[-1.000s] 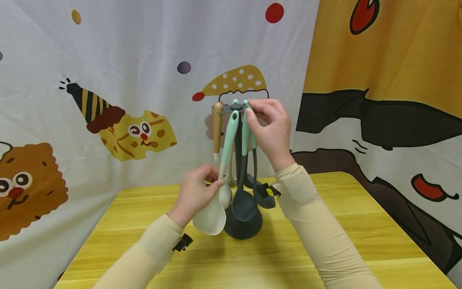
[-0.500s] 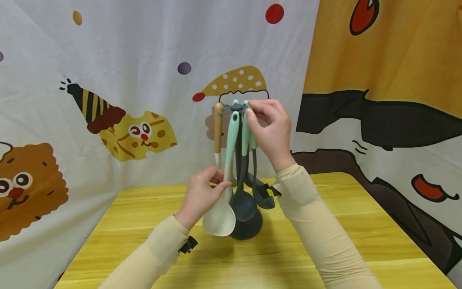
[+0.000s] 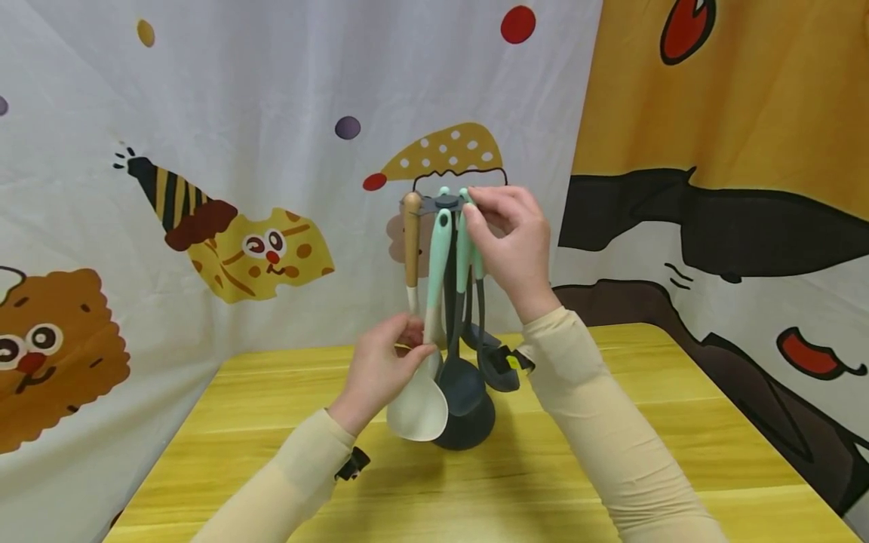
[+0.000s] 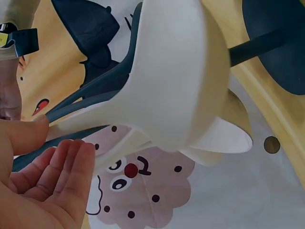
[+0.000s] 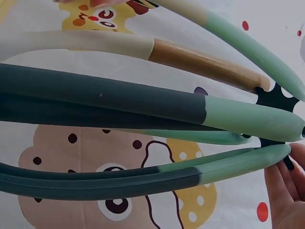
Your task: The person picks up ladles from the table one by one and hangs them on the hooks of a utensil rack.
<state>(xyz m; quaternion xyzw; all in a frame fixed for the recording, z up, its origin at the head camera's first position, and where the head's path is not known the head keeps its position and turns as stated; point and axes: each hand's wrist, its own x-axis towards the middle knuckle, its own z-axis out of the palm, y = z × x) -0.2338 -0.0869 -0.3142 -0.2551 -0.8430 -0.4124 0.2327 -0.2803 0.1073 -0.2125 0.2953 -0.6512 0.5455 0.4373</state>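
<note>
A white ladle (image 3: 417, 413) with a mint-green handle hangs at the front left of a dark rotating utensil rack (image 3: 446, 202). My left hand (image 3: 382, 366) pinches its neck between thumb and fingers, just above the bowl; the left wrist view shows the bowl's white side (image 4: 176, 71) close up. Up at the rack's top, my right hand (image 3: 511, 245) grips the rim with thumb and fingertips, beside a green handle end (image 5: 267, 162). Whether these fingertips also hold that handle is partly hidden.
A dark ladle (image 3: 462, 388) and several other utensils hang around the rack, including one with a wooden handle (image 3: 411, 241). The rack's round dark base (image 3: 475, 434) stands on the yellow wood-grain table (image 3: 577, 467). A printed curtain (image 3: 271, 90) hangs behind.
My left hand has shifted right with the white ladle, whose handle now hangs more upright and whose bowl overlaps the rack's base. The right hand stays at the rack's top.
</note>
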